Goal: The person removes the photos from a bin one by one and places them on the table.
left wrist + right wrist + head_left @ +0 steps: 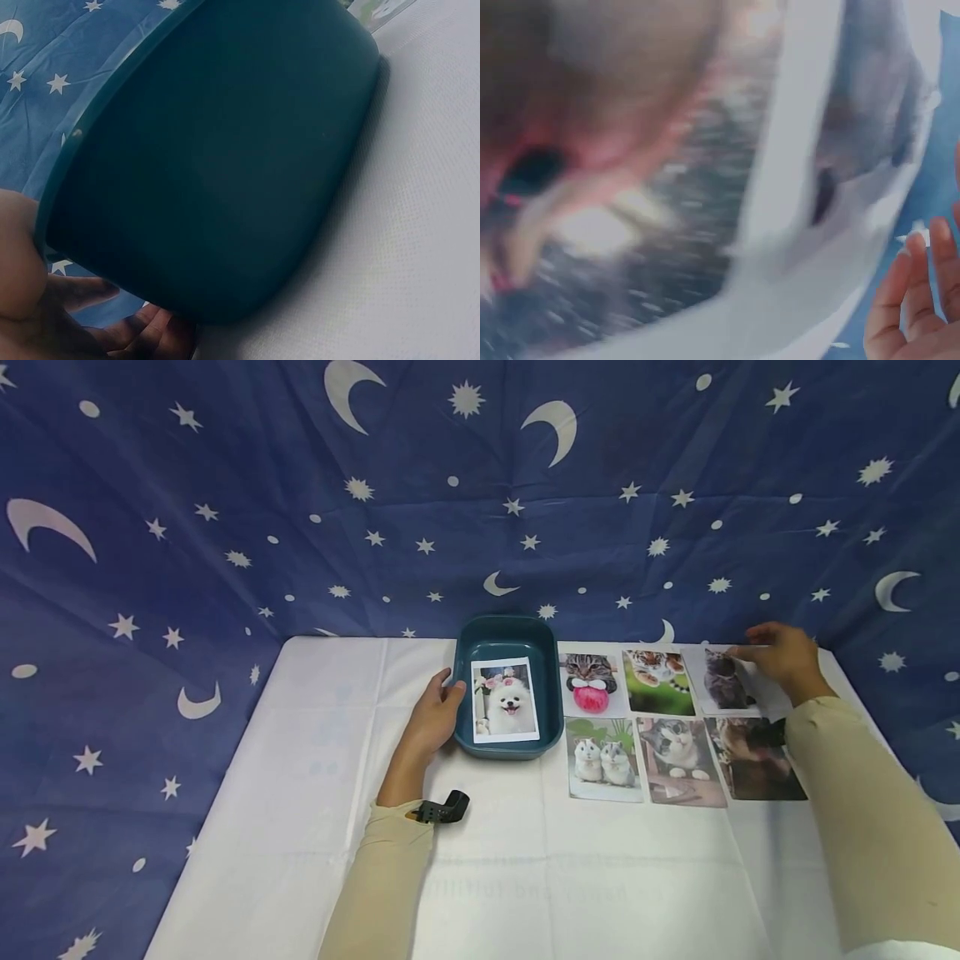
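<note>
My left hand (437, 714) holds the left side of a deep teal tray (506, 627), its thumb at the rim and its fingers by the outer wall. The left wrist view shows the tray's side wall (217, 165) close up. Inside lies a white-bordered photo card of a fluffy white dog (510, 702). My right hand (787, 660) is over the right edge of a grey cat card (722, 681) at the far right of the back row. Its fingers (922, 285) are loosely extended in the right wrist view; contact with the card cannot be told.
Right of the tray lie two rows of cards: a cat with a pink ball (590, 685), a tiger cub (660, 683), two small furry animals (603, 762), a grey-and-white cat (681, 760) and a dark brown picture (765, 768). A starry blue curtain (420, 585) backs the white table (487, 835).
</note>
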### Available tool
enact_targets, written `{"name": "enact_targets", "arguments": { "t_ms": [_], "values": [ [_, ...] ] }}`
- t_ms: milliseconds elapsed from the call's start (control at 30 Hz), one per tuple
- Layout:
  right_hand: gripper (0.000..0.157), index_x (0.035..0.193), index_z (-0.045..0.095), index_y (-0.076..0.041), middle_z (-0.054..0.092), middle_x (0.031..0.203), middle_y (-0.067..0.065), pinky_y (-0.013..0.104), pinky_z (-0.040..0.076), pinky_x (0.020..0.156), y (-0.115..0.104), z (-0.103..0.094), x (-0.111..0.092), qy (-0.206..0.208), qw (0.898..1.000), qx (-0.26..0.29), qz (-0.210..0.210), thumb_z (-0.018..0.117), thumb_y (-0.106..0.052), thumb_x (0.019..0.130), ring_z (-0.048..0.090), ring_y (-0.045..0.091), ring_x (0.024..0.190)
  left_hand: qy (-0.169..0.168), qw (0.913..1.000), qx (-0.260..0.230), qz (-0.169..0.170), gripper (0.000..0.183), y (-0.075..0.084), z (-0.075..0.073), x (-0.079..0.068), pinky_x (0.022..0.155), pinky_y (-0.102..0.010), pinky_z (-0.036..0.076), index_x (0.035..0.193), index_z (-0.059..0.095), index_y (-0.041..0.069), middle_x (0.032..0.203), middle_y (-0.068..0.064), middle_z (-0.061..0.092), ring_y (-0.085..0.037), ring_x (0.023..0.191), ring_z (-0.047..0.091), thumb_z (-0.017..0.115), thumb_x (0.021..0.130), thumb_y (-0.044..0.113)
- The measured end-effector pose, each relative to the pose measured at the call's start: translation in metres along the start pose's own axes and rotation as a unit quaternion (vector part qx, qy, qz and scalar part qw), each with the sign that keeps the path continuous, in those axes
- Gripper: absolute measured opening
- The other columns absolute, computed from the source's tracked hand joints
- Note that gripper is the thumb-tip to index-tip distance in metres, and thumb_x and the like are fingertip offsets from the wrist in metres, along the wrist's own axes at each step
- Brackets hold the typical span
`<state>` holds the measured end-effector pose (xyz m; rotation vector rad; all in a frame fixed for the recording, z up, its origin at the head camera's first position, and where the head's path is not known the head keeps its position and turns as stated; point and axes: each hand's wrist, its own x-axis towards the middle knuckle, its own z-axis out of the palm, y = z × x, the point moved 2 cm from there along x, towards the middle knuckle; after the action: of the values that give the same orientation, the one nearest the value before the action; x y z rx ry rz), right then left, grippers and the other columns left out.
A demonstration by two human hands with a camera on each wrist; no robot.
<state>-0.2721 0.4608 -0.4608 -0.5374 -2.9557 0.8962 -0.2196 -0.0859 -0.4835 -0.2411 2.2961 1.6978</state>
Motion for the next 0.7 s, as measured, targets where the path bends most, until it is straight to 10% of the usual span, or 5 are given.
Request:
{"name": "enact_targets", "arguments": {
  "t_ms": [367, 700],
  "values": [
    [0.073, 0.145, 0.055, -0.006, 0.051, 0.149, 0.023, 0.065, 0.045, 0.1, -0.124, -0.011, -0.025, -0.056, 0.993, 0.033, -0.097, 0.068, -0.056, 0.093, 0.048, 0.045, 0.132, 0.005, 1.0, 0.005, -0.006, 0.063, -0.001, -0.003, 0.002, 0.126, -0.049, 0.024, 0.163, 0.026, 0.021, 0.165, -0.015, 0.035, -0.031, 0.154, 0.03, 0.046, 0.108, 0.044],
    [0.058, 0.134, 0.062, -0.008, 0.061, 0.127, 0.012, 0.048, 0.053, 0.1, -0.236, 0.036, -0.063, -0.19, 0.954, 0.121, -0.198, 0.077, -0.044, 0.091, 0.06, 0.026, 0.109, 0.003, 1.0, 0.008, 0.0, 0.063, 0.001, -0.001, 0.0, 0.126, -0.05, 0.024, 0.163, 0.026, 0.021, 0.165, -0.014, 0.035, -0.03, 0.154, 0.03, 0.046, 0.107, 0.044]
  ]
}}
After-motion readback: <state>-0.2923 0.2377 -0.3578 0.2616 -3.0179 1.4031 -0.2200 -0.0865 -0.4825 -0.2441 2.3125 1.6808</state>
